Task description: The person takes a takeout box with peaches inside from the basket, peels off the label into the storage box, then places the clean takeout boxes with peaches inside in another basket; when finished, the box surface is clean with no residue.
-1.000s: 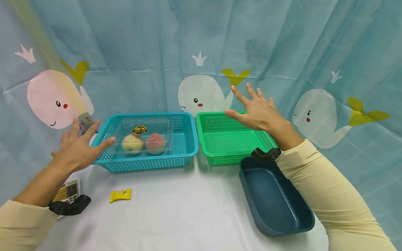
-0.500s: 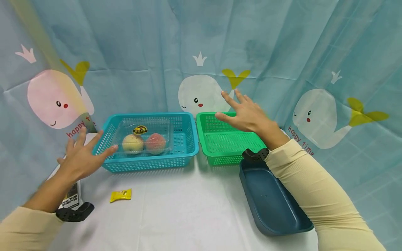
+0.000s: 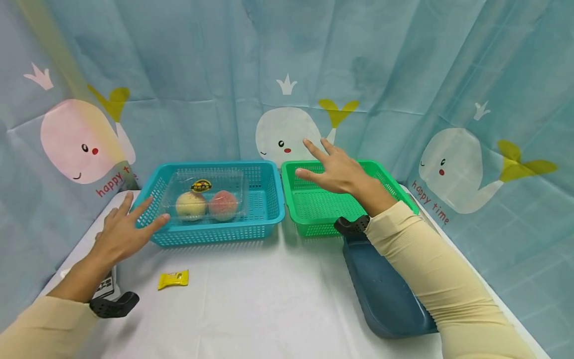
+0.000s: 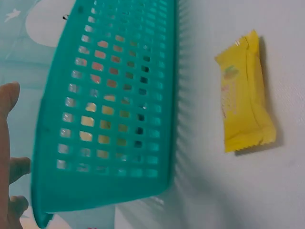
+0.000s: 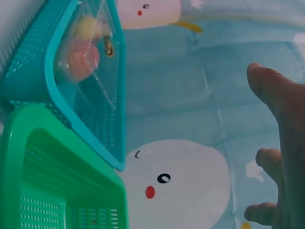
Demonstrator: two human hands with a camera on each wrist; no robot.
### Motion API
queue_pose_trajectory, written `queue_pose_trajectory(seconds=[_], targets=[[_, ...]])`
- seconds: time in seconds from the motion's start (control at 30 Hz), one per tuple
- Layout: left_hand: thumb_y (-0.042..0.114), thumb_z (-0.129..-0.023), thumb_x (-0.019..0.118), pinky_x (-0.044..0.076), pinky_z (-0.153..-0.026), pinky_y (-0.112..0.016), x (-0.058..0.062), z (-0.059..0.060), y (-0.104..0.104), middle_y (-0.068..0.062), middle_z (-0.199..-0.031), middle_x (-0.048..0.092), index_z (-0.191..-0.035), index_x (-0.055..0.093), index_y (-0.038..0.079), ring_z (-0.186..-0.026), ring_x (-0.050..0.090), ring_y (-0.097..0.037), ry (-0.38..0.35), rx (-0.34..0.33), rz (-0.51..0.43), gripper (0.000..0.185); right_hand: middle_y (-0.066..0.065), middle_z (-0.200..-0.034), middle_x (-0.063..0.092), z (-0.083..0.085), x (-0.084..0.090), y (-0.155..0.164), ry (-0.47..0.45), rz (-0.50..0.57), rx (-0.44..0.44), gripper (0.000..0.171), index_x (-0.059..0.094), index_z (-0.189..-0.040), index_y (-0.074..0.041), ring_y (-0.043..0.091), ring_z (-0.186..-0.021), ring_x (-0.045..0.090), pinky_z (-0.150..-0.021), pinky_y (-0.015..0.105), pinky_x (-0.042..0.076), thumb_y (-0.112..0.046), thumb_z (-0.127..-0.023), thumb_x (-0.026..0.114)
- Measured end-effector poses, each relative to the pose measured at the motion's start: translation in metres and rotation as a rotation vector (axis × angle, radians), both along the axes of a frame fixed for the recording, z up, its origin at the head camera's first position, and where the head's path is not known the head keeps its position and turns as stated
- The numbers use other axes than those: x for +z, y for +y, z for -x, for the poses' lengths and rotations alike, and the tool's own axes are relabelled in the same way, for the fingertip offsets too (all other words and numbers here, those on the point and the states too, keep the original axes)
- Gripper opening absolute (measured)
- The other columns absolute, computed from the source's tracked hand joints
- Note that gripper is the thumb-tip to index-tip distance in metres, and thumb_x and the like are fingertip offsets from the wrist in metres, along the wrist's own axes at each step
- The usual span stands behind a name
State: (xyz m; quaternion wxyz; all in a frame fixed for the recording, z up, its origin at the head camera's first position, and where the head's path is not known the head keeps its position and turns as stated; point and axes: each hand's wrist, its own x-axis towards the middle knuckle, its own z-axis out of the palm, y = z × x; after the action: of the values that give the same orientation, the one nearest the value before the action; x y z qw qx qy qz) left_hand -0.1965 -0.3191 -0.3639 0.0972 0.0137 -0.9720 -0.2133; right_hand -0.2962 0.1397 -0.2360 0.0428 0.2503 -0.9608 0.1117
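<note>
My left hand [image 3: 121,234], fingers spread, hovers by the left front corner of the blue basket [image 3: 211,232] and holds nothing. Inside that basket lies a clear plastic box [image 3: 237,182] with a black label, holding a pale yellowish fruit [image 3: 191,205] and a reddish peach [image 3: 223,205]. Over the green basket [image 3: 309,227] my right hand [image 3: 336,172] is stretched out, fingers apart, touching nothing that I can see. A small yellow wrapped snack [image 4: 244,95] lies on the table in front of the blue basket.
The dark blue bin [image 3: 385,294] stands front right, partly hidden under my right forearm. A printed packet [image 3: 107,286] lies behind my left wrist, mostly covered. A whale-print curtain [image 3: 202,75] hangs behind the baskets, and a white cloth [image 3: 251,299] covers the table.
My right hand has moved left and slightly down over the green basket. The left hand has shifted slightly right and down. Baskets, fruit box and yellow snack have stayed put.
</note>
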Motion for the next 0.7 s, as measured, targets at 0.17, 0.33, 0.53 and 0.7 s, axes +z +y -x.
queue_pose_trajectory(seconds=[0.17, 0.33, 0.53, 0.7], targets=[[0.059, -0.095, 0.043, 0.016, -0.081, -0.085, -0.01, 0.004, -0.004, -0.027, -0.155, -0.009, -0.152, 0.02, 0.004, -0.13, 0.002, -0.065, -0.003, -0.005, -0.026, 0.082, 0.011, -0.16, 0.001, 0.002, -0.004, -0.006, -0.024, 0.015, 0.005, 0.085, 0.005, -0.155, -0.037, 0.045, -0.14, 0.014, -0.102, 0.067, 0.025, -0.077, -0.087, 0.036], [0.06, -0.095, 0.045, 0.019, -0.087, -0.081, -0.016, 0.007, -0.005, -0.029, -0.155, -0.004, -0.149, 0.027, -0.001, -0.13, 0.009, -0.064, -0.001, 0.006, -0.044, 0.084, 0.011, -0.16, 0.001, 0.006, -0.007, -0.009, -0.042, 0.033, 0.005, 0.086, 0.006, -0.155, -0.037, 0.046, -0.14, 0.014, -0.101, 0.068, 0.024, -0.077, -0.086, 0.036], [0.063, -0.092, 0.046, 0.02, -0.089, -0.079, -0.017, 0.009, -0.005, -0.025, -0.156, -0.005, -0.145, 0.027, -0.01, -0.13, 0.012, -0.063, -0.031, 0.044, -0.057, 0.092, 0.01, -0.16, 0.003, 0.009, -0.01, -0.014, -0.051, 0.046, -0.002, 0.085, 0.006, -0.155, -0.039, 0.047, -0.139, 0.017, -0.098, 0.07, 0.026, -0.078, -0.085, 0.036], [0.064, -0.091, 0.047, 0.021, -0.091, -0.078, -0.018, 0.008, -0.002, -0.026, -0.156, -0.004, -0.144, 0.024, -0.012, -0.131, 0.014, -0.061, -0.041, 0.079, -0.087, 0.097, 0.01, -0.16, 0.006, 0.011, -0.011, -0.023, -0.063, 0.058, -0.008, 0.084, 0.007, -0.155, -0.04, 0.044, -0.139, 0.019, -0.097, 0.072, 0.025, -0.076, -0.085, 0.038]])
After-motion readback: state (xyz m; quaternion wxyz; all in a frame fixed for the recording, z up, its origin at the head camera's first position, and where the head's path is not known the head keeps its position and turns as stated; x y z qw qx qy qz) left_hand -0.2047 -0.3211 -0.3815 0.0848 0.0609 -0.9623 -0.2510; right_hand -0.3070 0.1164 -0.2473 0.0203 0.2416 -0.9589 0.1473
